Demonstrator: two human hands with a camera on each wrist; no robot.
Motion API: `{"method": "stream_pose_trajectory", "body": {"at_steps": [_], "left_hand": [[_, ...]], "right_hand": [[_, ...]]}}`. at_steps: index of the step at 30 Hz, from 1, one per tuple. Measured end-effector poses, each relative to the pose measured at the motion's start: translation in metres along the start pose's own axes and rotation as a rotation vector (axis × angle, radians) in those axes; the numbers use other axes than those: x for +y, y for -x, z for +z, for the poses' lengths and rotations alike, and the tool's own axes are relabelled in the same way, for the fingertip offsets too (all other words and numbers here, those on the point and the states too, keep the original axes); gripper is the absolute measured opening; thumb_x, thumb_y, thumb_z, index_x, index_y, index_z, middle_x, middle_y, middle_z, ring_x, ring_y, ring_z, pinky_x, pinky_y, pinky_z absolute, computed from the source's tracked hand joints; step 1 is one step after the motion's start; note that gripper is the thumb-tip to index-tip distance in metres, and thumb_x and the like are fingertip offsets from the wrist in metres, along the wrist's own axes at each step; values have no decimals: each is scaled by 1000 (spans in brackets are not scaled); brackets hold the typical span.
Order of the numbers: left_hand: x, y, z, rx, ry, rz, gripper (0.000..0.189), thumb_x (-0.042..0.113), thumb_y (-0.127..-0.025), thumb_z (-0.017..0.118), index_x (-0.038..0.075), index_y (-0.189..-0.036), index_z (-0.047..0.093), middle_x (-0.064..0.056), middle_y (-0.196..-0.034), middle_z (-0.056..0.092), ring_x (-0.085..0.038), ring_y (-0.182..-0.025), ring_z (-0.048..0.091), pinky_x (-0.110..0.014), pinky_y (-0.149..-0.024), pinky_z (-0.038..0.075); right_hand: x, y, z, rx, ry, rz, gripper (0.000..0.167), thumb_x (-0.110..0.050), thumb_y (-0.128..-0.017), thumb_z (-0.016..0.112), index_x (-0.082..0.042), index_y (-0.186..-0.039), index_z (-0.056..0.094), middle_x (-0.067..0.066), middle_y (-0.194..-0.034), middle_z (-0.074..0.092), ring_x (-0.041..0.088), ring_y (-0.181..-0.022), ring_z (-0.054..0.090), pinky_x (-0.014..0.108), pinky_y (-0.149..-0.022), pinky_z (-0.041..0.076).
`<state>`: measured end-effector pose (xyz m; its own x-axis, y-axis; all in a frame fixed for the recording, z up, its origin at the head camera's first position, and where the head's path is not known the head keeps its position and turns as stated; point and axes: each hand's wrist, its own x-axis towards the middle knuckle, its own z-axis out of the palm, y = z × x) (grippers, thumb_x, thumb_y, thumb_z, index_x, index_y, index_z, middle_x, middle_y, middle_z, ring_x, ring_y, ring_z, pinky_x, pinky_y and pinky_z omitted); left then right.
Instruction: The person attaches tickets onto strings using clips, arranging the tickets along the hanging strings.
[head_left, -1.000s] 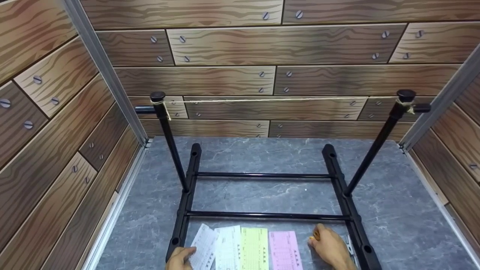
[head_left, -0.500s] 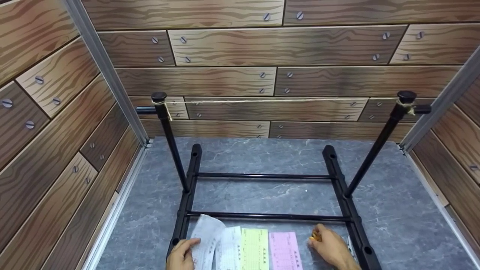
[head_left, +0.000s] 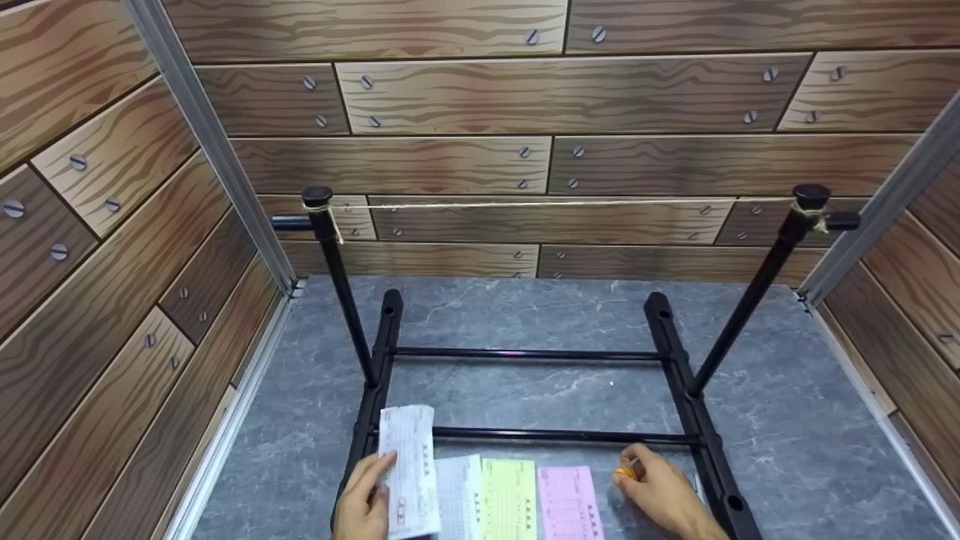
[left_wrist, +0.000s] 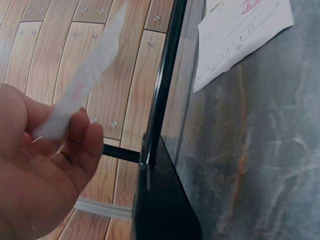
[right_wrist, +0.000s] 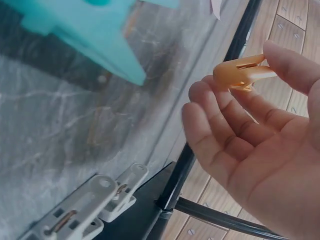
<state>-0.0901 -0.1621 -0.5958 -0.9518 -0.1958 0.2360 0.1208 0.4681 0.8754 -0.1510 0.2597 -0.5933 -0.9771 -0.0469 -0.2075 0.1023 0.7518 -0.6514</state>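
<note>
My left hand (head_left: 364, 499) pinches a white printed slip (head_left: 409, 472) between thumb and fingers, held up over the near crossbar's left end. The left wrist view shows this slip (left_wrist: 87, 80) nearly edge-on. Another white slip (head_left: 459, 499), a yellow-green slip (head_left: 508, 499) and a pink slip (head_left: 568, 499) lie side by side on the grey surface. To the right of the pink one, my right hand (head_left: 664, 491) holds a small orange clothespin (right_wrist: 235, 72), its thumb on one handle end and fingertips beneath.
A black rack (head_left: 570, 435) carries two uprights with a thin string (head_left: 562, 202) tied between their tops. Grey clothespins (right_wrist: 90, 205) lie beside its right foot; a teal plastic piece (right_wrist: 95, 40) is near the right wrist camera. Wood-patterned walls (head_left: 562, 94) enclose the surface.
My left hand has lifted the white slip forward from beside the row, and the slip now stands straighter, overlapping the near crossbar. The right hand has turned slightly, showing more of the clothespin.
</note>
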Motion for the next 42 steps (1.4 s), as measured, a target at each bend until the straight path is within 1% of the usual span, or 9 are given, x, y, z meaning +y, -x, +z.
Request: {"method": "stream_pose_trajectory", "body": {"at_steps": [6,11,15,21,25,29,31,37,42], "left_hand": [[5,-10,6,121,31,85,48,-24,-81,60,0,-120,72,-10,-118,65,-13,-91,59,-23,-66,49],[13,-20,4,166,89,182,44,-22,-83,61,0,-119,73,-10,-117,65,-16,-84,56,-22,-65,45],[19,-27,3,155,145,216,43,-21,-86,60,1,-122,71,-9,-119,64,-18,-85,54,-21,-69,44],[25,-39,3,139,187,232,46,-22,-86,60,1,-126,69,-8,-120,63,-15,-85,52,-21,-70,44],[28,-48,3,149,191,307,49,-24,-84,60,0,-125,69,-11,-120,63,-13,-77,50,-21,-64,43],[33,-55,3,170,191,407,50,-29,-80,58,-5,-123,68,-18,-118,63,-15,-68,47,-21,-57,41],[42,-57,1,175,205,436,49,-31,-79,57,-9,-121,67,-21,-116,63,-17,-66,47,-21,-56,41],[72,-62,-11,162,240,486,45,-33,-78,56,-15,-118,65,-26,-112,62,-21,-66,48,-21,-55,42],[79,-71,-15,165,266,532,44,-32,-80,56,-15,-119,65,-26,-111,62,-22,-67,49,-20,-56,42]], "right_hand": [[-7,2,-5,-55,-90,-3,33,-24,-89,77,-8,-115,63,1,-88,61,18,-74,58,39,-65,48],[-16,2,-10,-27,-154,-44,40,-26,-89,78,-4,-119,64,1,-93,62,20,-69,53,34,-59,45],[-25,3,-14,-17,-239,-23,43,-22,-88,79,-2,-123,64,3,-99,66,21,-68,53,31,-56,45],[-35,7,-23,-4,-464,-45,46,-13,-92,74,2,-132,57,14,-111,66,26,-71,59,35,-59,53],[-39,7,-29,19,-554,-83,48,-11,-94,72,4,-135,54,21,-117,64,28,-76,63,38,-64,57],[-40,7,-31,18,-572,-115,48,-10,-94,71,6,-135,52,24,-119,62,28,-77,65,39,-66,58],[-41,6,-31,11,-573,-116,48,-10,-94,71,6,-135,52,24,-120,61,28,-77,66,40,-67,58],[-43,6,-33,-9,-568,-111,50,-14,-94,72,7,-136,52,24,-119,62,29,-80,66,43,-70,58],[-43,5,-36,-24,-578,-118,53,-16,-95,72,8,-137,50,22,-118,63,33,-83,66,40,-70,58]]}}
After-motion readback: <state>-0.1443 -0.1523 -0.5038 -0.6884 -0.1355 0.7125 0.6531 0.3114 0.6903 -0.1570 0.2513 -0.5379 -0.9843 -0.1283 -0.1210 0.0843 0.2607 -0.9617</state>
